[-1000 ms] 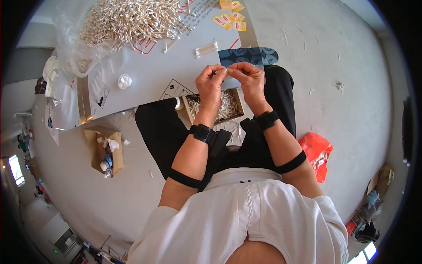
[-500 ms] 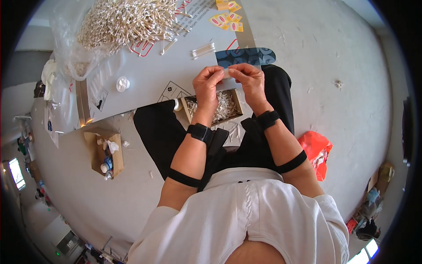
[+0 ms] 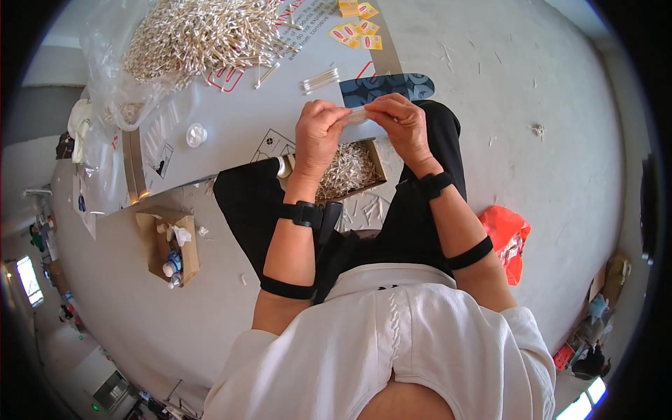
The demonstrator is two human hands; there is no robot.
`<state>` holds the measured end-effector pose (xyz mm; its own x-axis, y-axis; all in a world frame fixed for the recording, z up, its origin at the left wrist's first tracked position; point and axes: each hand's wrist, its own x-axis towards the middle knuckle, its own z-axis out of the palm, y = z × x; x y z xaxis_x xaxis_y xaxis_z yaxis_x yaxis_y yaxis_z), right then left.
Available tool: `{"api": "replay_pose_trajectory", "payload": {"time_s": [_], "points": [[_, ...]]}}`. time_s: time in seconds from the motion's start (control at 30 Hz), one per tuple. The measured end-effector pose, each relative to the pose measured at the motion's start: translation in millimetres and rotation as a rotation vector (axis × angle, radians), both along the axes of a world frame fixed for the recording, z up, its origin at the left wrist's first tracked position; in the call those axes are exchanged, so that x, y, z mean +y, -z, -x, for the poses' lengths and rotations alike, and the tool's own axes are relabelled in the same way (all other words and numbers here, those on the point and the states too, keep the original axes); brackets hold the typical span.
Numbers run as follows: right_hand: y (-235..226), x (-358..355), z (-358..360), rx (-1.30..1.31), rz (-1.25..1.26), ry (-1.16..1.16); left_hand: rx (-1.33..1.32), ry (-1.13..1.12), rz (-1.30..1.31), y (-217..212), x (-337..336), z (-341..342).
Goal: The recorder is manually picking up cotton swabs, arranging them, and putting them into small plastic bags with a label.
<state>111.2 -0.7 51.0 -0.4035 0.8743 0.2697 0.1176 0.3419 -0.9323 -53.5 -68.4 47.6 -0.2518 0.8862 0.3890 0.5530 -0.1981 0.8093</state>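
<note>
Translucent packet [image 3: 358, 115] lies between left grip [image 3: 319, 133] and right grip [image 3: 403, 124], pinched narrowly by both.

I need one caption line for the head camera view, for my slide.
Left hand and right hand holding a small pale item together, near a tabletop heaped with cotton swabs.

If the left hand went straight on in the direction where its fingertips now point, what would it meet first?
Beyond the small whitish item held between both hands, the left hand would probably meet the right hand, at its fingertips; depth is unclear from this one view.
</note>
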Motion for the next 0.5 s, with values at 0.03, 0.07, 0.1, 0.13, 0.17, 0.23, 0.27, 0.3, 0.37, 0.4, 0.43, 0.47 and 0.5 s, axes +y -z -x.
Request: {"api": "replay_pose_trajectory", "payload": {"time_s": [0.03,0.07,0.1,0.13,0.17,0.23,0.27,0.3,0.37,0.4,0.43,0.47,0.5], "points": [[-0.6,0.2,-0.3,-0.013,-0.036,0.015,0.108,-0.007,-0.059,-2.4,1.2,-1.4],[-1.0,0.1,-0.4,-0.014,-0.036,0.017,0.215,-0.014,-0.118,-4.8,2.3,-3.0],[-1.9,-0.2,0.6,-0.023,-0.049,0.025,0.216,-0.015,-0.117,-6.1,2.9,-4.6],[-2.8,-0.3,1.7,-0.032,-0.062,0.034,0.212,-0.064,-0.150,-7.2,3.6,-6.5],[-3.6,0.0,2.9,-0.031,-0.062,0.033,0.209,-0.113,-0.183,-8.5,4.2,-8.0],[-5.2,-0.4,5.4,-0.021,-0.072,0.000,0.160,-0.127,-0.148,-1.3,3.3,-8.1],[-2.7,-0.1,5.2,-0.020,-0.071,-0.002,0.111,-0.138,-0.115,2.3,2.0,-7.8],[1.6,2.0,3.5,-0.006,-0.027,-0.009,0.110,-0.136,-0.116,2.8,2.5,-8.5],[10.7,3.8,1.8,0.008,0.015,-0.014,-0.179,-0.113,0.014,3.7,3.2,-9.7],[12.5,2.8,3.3,0.100,0.185,-0.023,-0.179,-0.114,0.015,4.4,3.0,-10.0],[14.0,2.4,4.1,0.192,0.356,-0.032,-0.291,-0.134,0.085,5.2,3.3,-10.8],[15.2,2.9,3.8,0.192,0.356,-0.032,-0.404,-0.154,0.155,5.8,3.7,-11.2],[14.6,3.2,3.9,0.146,0.397,-0.013,-0.404,-0.155,0.155,6.9,3.8,-10.9]]}}
